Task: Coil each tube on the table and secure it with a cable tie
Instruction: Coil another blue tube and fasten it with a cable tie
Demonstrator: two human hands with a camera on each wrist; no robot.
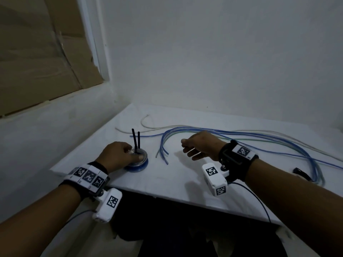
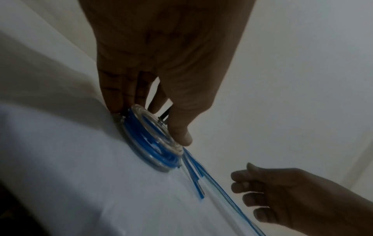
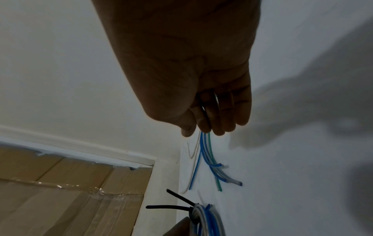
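1. Pressing our left hand [image 1: 116, 154] on the coiled tubes [image 1: 138, 161], we pinch them at the table's [image 1: 167, 180] left, black cable ties [image 1: 136, 140] upright.
2. Our right hand [image 1: 199, 147] hovers loosely curled, empty, over loose tubes [image 1: 259, 143].

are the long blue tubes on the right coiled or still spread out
Spread out. The loose tubes lie in long curves across the table; only the stack of coils under the left hand is wound.
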